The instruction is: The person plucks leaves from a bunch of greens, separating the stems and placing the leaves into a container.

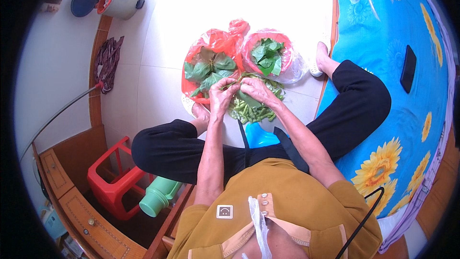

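My left hand (223, 94) and my right hand (258, 90) are close together in front of my knees, fingers pinched. A thin green stem (237, 82) runs between their fingertips, and a green leaf (247, 99) hangs below my right hand. Under the hands lies a heap of short green stem pieces (252, 113). To the left, an open red plastic bag (216, 36) holds large leafy greens (205, 70). On the right, a pink basin (287, 57) lined with clear plastic holds loose green leaves (268, 56).
A blue sunflower-patterned bed cover (357, 115) with a black phone (408, 69) lies on my right. On the left are a red stool (111, 182), a green flask (159, 195) and a wooden cabinet (84, 211). A bin (120, 2) stands far left on the tiled floor (160, 84).
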{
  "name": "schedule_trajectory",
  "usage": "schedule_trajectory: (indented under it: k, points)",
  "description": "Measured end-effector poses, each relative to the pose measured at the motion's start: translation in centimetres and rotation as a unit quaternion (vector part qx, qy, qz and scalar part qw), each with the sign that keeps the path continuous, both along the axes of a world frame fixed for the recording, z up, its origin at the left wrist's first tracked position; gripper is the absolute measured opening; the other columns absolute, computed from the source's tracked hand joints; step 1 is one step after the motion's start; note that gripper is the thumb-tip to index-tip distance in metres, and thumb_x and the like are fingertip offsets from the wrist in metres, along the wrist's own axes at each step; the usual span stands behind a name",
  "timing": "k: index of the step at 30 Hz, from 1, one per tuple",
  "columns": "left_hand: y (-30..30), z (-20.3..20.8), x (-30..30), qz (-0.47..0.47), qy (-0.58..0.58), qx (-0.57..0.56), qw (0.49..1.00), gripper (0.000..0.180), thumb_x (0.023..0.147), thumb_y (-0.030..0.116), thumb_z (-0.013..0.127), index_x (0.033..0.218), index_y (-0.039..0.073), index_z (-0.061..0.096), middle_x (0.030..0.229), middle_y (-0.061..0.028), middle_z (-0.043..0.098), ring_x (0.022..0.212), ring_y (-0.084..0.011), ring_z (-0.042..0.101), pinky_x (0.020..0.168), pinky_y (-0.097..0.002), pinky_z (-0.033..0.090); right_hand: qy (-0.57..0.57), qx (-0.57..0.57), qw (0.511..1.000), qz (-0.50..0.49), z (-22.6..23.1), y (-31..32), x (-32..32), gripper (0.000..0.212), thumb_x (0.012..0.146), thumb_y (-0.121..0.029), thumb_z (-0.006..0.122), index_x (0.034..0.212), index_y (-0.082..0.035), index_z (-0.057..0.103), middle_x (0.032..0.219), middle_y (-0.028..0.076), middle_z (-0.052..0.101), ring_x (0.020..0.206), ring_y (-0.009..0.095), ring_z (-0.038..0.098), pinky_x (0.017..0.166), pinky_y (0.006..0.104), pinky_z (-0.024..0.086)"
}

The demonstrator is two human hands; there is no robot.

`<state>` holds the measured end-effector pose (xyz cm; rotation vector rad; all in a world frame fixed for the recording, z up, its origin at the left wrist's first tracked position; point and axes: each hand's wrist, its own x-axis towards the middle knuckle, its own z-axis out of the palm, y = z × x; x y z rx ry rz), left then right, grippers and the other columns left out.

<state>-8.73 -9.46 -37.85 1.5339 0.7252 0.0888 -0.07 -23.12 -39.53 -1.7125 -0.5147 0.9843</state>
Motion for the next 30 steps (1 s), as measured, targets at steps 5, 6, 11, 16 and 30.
schedule_trajectory:
  k: [5,6,11,16,30]
  points:
    - [1.5,-0.7,0.6,0.038,-0.012,-0.004,0.999,0.013,0.075,0.011,0.068,0.085,0.002,0.066,0.07,0.0004,0.061,0.061,-0.0052,0.052,0.056,-0.0193,0.041,0.06,0.05,0.997,-0.019,-1.1,-0.8,-0.9,0.023,0.076,-0.026,0.055,0.076,-0.004,0.055,0.066,0.001,0.05,0.063,0.011,0.047,0.058,0.0283,0.039]
    - [1.3,-0.5,0.6,0.03,-0.008,-0.017,0.999,0.013,0.076,0.011,0.068,0.085,0.002,0.066,0.069,0.0006,0.061,0.06,-0.0051,0.052,0.055,-0.0191,0.041,0.064,0.066,0.995,-0.033,-0.7,-0.6,-0.9,0.023,0.076,-0.026,0.056,0.079,-0.004,0.056,0.069,0.001,0.051,0.064,0.01,0.046,0.059,0.0276,0.039]
    - [-0.3,0.8,0.4,0.028,0.007,-0.046,0.999,0.013,0.077,0.011,0.068,0.085,0.002,0.065,0.067,0.0016,0.059,0.058,-0.0048,0.05,0.053,-0.0189,0.04,0.164,0.057,0.985,-0.01,-0.1,-0.7,0.0,0.028,0.076,-0.029,0.06,0.089,-0.004,0.058,0.083,0.002,0.055,0.079,0.011,0.05,0.073,0.027,0.041]
    - [-1.2,2.0,0.9,0.012,-0.026,0.075,0.997,0.013,0.079,0.011,0.067,0.086,0.0,0.064,0.073,-0.0003,0.061,0.063,-0.0046,0.052,0.057,-0.0184,0.043,0.101,0.069,0.991,-0.046,-1.6,0.5,-1.0,0.029,0.081,-0.03,0.053,0.082,-0.001,0.056,0.078,0.005,0.054,0.073,0.013,0.049,0.068,0.0291,0.04]
    - [1.8,-1.2,-0.1,0.055,-0.051,0.017,0.997,0.01,0.079,0.006,0.058,0.087,0.002,0.064,0.066,-0.0013,0.059,0.057,-0.0058,0.051,0.051,-0.0198,0.04,0.083,0.167,0.965,-0.184,-2.0,-2.0,-0.2,0.02,0.088,-0.024,0.049,0.081,-0.005,0.051,0.074,0.002,0.051,0.066,0.011,0.051,0.062,0.0239,0.04]
